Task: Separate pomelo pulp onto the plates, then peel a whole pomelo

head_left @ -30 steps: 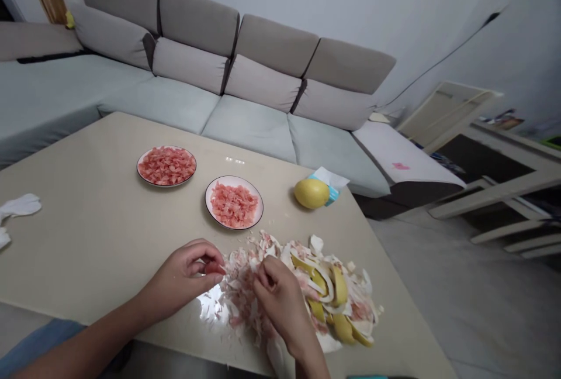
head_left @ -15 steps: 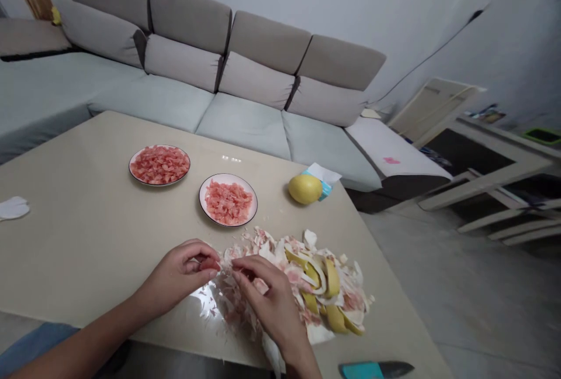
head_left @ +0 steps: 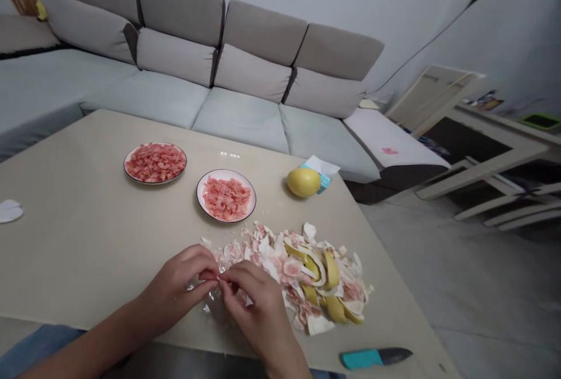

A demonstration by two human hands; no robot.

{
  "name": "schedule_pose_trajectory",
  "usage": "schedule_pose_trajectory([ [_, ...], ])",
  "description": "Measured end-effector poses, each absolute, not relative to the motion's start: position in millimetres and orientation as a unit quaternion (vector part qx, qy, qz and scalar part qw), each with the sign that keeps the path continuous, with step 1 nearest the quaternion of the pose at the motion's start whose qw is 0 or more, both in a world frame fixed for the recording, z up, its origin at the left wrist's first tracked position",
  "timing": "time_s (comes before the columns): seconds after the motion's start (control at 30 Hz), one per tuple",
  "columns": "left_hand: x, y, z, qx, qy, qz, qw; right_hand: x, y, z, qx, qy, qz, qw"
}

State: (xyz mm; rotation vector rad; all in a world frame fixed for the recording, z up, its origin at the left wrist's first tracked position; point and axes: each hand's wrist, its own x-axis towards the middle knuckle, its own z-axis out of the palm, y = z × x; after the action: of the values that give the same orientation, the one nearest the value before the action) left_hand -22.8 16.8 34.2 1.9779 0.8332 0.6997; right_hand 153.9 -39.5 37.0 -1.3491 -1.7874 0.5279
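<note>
My left hand (head_left: 186, 282) and my right hand (head_left: 254, 309) meet fingertip to fingertip over the near part of the table. Both are closed in a pinch on a small piece of pomelo, mostly hidden by the fingers; only a pale bit shows between the tips. Just right of and beyond my hands lies a heap of pomelo peel (head_left: 332, 271) with white pith and pinkish membranes. A white plate (head_left: 201, 190) with a dark rim holds pink pomelo flesh (head_left: 227, 198) beyond my hands. Farther left, a second plate (head_left: 131, 175) is heaped with redder flesh (head_left: 156, 162).
A whole yellow pomelo (head_left: 304, 182) rests against a blue tissue pack (head_left: 325, 177) at the table's far right. A knife (head_left: 372, 358) with a turquoise handle lies near the front right edge. One white object (head_left: 9, 211) is at the far left. Behind the table (head_left: 79, 238) stands a grey sofa (head_left: 245, 119).
My hands have drawn closer together and slightly lower, and their fingertips now meet. The membrane shreds seen between them have left the grip. The view has shifted slightly.
</note>
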Motion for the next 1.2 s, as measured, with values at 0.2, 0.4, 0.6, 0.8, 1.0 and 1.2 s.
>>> schedule_pose_trajectory([
  [0.2, -23.2, 14.7, 32.1, 0.809, 0.323, 0.248, 0.423, 153.1, -40.3, 41.0, -0.557, -0.697, 0.252, 0.374],
  [0.4, -23.1, 16.0, 32.1, 0.807, 0.316, 0.247, 0.433, 154.7, -34.8, 40.9, -0.565, -0.61, 0.371, 0.413],
  [0.6, -23.8, 17.5, 35.4, 0.799, 0.295, 0.254, 0.458, 160.3, -27.5, 32.4, -0.532, -0.478, 0.56, 0.418],
  [0.8, -27.3, 18.9, 34.5, 0.809, 0.289, 0.272, 0.432, 166.2, -30.0, 44.8, -0.54, -0.538, 0.519, 0.387],
  [1.0, -25.8, 18.2, 31.8, 0.821, 0.283, 0.268, 0.418, 160.2, -34.3, 50.3, -0.582, -0.593, 0.395, 0.393],
  [1.2, -25.5, 18.2, 34.5, 0.805, 0.284, 0.291, 0.432, 160.5, -31.6, 39.7, -0.546, -0.507, 0.534, 0.4],
])
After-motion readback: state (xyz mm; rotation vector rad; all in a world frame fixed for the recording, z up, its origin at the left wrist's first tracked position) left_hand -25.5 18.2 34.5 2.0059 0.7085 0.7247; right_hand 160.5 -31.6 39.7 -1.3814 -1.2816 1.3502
